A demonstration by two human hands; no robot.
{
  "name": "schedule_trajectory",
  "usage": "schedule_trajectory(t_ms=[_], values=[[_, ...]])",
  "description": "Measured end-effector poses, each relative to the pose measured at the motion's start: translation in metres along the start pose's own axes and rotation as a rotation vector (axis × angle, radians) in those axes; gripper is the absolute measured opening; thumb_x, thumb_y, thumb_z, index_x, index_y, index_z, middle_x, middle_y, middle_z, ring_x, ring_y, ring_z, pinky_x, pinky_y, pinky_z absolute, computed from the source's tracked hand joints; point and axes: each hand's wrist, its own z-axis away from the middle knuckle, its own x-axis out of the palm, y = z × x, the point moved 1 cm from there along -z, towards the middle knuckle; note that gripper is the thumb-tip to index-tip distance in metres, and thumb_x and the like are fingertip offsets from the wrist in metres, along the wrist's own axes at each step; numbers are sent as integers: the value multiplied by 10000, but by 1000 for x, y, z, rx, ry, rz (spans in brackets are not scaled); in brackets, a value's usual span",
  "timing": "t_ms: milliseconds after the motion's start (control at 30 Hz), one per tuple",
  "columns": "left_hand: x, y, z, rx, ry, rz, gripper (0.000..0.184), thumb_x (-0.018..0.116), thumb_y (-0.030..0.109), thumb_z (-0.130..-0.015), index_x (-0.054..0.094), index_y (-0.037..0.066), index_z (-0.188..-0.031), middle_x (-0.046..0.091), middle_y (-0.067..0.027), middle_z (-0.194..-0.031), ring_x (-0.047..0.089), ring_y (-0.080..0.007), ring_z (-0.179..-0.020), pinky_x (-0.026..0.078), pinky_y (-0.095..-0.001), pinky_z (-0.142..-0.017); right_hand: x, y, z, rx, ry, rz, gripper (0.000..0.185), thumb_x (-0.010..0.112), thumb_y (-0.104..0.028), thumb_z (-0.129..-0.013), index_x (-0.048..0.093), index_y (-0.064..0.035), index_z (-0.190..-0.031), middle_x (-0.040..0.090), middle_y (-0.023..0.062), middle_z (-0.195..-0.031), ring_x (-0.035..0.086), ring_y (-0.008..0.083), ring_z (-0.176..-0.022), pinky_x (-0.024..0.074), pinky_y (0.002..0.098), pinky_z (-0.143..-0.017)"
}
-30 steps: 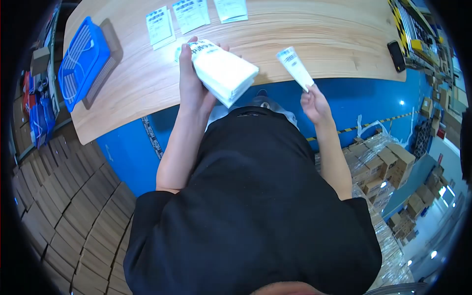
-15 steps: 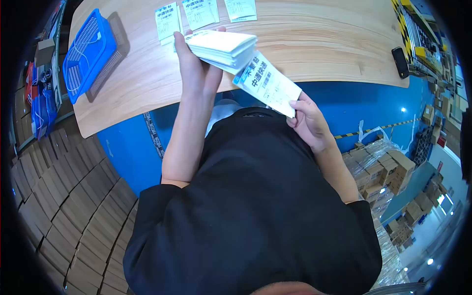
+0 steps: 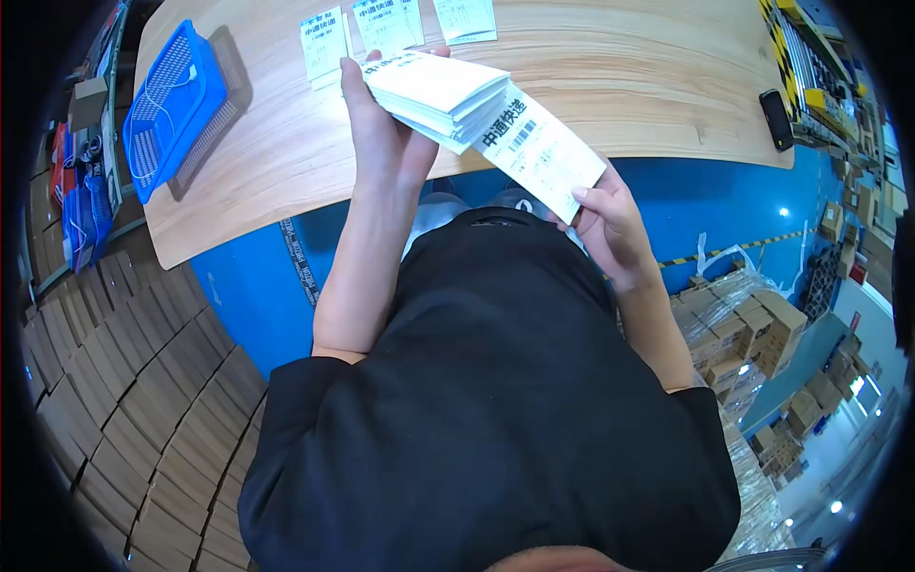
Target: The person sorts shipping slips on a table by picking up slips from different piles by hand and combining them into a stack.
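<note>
My left hand (image 3: 386, 124) is closed round a thick stack of shipping labels (image 3: 434, 91), held above the near edge of the table. White paper with printed characters shows on its top. My right hand (image 3: 610, 219) pinches the lower end of a single shipping label (image 3: 541, 148) with a barcode. That label slants down to the right, and its upper end meets or lies under the stack's right side; which one I cannot tell. Beyond my left hand, shipping labels lie in groups on the table: one at the left (image 3: 325, 46), a middle group (image 3: 389, 27) and a right group (image 3: 465, 19).
A blue plastic basket (image 3: 212, 95) with a white cord in it stands tilted on the wooden table (image 3: 648, 86) at the left. A black phone (image 3: 776, 121) lies near the right edge. Flattened cartons (image 3: 143, 419) fill the lower left; wrapped boxes (image 3: 753, 329) stand at right.
My right hand has moved a little right with the label, whose upper end now sits closer against the stack. The stack has shifted slightly up and to the right in my left hand.
</note>
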Motion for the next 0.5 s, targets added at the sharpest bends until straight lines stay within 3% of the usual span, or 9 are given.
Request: schedule_trajectory(t_ms=[167, 233, 300, 500], values=[[6, -1, 2, -13, -18, 16, 549, 285, 544, -994, 227, 128, -1348, 452, -233, -1260, 506, -367, -1212, 465, -489, -992, 5, 8, -2, 3, -2, -145, 502, 547, -20, -853, 386, 36, -1325, 617, 160, -1073, 658, 196, -807, 537, 249, -653], [9, -4, 4, -16, -42, 21, 563, 286, 544, -994, 207, 136, -1375, 453, -230, -1264, 499, -366, -1222, 464, -484, -994, 4, 11, -5, 49, -169, -170, 504, 545, -21, -857, 384, 28, -1332, 614, 148, -1054, 649, 187, -806, 529, 238, -652], [13, -7, 5, -2, -47, -14, 572, 290, 544, -993, 196, 149, -1396, 469, -228, -1252, 494, -365, -1230, 464, -473, -996, 10, 11, -7, 62, -174, -168, 494, 558, -29, -862, 390, 25, -1324, 615, 141, -1042, 644, 181, -800, 526, 231, -646], [21, -9, 9, -19, -42, -5, 537, 309, 536, -992, 273, 136, -1348, 503, -212, -1200, 512, -366, -1203, 476, -479, -984, 32, 13, -11, 75, -205, -216, 457, 556, -39, -906, 391, -13, -1331, 607, 126, -1065, 638, 174, -824, 526, 229, -667]])
